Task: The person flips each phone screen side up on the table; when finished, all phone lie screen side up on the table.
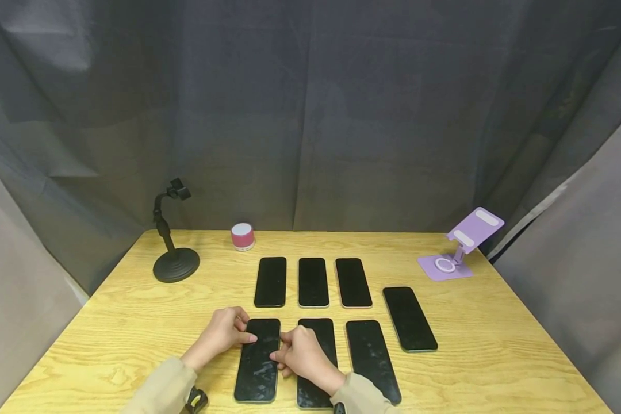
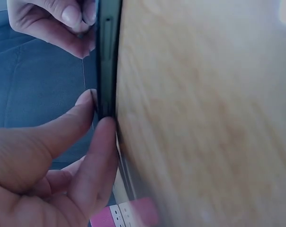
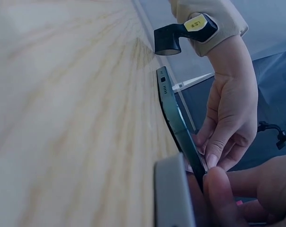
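Note:
A dark-screened smartphone [image 1: 253, 376] lies face up at the front left of a group of phones. My left hand [image 1: 222, 333] pinches its left long edge, thumb over the screen and index finger at the side, as the left wrist view shows along the phone's green side [image 2: 108, 56]. From the opposite edge my right hand [image 1: 302, 353] pinches the same phone, its thumb also over the glass. Under my right hand and wrist lies the front middle phone [image 1: 315, 391], partly covered. In the right wrist view a grey phone edge [image 3: 174, 189] stands close beside the fingers.
Three phones form a back row, the left one [image 1: 271, 282] nearest my left hand. To the right lie a front phone [image 1: 372, 356] and a slanted one [image 1: 410, 319]. Behind are a black stand [image 1: 176, 264], a pink speaker [image 1: 242, 237] and a purple stand [image 1: 475, 228] on the wooden table [image 1: 497, 356].

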Motion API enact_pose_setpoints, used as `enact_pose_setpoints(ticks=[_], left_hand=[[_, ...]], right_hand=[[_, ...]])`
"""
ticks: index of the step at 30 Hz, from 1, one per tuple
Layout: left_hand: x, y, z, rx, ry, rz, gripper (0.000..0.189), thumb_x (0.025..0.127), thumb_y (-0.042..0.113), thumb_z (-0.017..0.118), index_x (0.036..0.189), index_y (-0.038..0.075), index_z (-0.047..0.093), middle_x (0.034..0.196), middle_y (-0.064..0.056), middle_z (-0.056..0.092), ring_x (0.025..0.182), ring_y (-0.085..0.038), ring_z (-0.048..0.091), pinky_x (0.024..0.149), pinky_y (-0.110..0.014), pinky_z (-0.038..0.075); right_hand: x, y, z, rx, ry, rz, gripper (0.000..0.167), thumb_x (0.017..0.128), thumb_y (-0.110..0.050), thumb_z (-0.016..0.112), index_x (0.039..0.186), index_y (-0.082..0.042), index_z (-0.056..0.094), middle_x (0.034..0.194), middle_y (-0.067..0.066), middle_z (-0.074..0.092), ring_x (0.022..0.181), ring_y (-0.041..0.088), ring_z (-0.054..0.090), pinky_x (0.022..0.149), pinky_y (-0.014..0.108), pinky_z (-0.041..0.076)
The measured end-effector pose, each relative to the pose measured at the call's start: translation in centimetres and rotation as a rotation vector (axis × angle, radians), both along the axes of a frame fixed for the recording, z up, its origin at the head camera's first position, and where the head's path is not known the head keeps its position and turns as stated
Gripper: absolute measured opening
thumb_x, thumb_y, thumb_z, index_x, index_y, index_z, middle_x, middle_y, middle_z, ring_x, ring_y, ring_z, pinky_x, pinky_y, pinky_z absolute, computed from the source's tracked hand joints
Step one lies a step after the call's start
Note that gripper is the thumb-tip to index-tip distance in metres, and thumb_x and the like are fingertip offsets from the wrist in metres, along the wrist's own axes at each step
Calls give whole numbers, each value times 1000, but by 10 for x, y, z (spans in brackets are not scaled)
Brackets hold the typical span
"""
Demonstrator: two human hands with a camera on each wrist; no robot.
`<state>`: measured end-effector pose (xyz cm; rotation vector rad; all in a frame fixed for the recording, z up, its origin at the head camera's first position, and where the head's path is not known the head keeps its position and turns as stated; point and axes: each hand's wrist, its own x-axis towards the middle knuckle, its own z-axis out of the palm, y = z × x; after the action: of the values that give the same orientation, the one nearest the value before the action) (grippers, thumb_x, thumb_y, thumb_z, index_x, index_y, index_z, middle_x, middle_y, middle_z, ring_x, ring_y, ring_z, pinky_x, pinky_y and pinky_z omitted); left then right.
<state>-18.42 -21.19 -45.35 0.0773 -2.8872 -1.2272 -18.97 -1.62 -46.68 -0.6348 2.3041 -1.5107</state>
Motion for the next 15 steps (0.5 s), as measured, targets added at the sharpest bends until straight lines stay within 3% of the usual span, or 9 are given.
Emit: enact_pose_setpoints(ticks=[10,15], left_hand=[[-2,-1,-4,48,-10,21,35,67,1,84,93,-5,60,74,-8,58,57,-13,59,51,-24,56],[-1,0,-2,38,-14,17,35,67,-1,84,92,-5,60,72,-8,58,55,-13,59,50,-24,55]], right_hand=[[-2,0,1,17,8,8,47,81,3,71,120,21,52,59,6,65,41,10,59,40,26,53],[1,-1,2,21,5,-2,41,81,4,71,116,20,57,58,5,65,40,7,57,40,27,53]])
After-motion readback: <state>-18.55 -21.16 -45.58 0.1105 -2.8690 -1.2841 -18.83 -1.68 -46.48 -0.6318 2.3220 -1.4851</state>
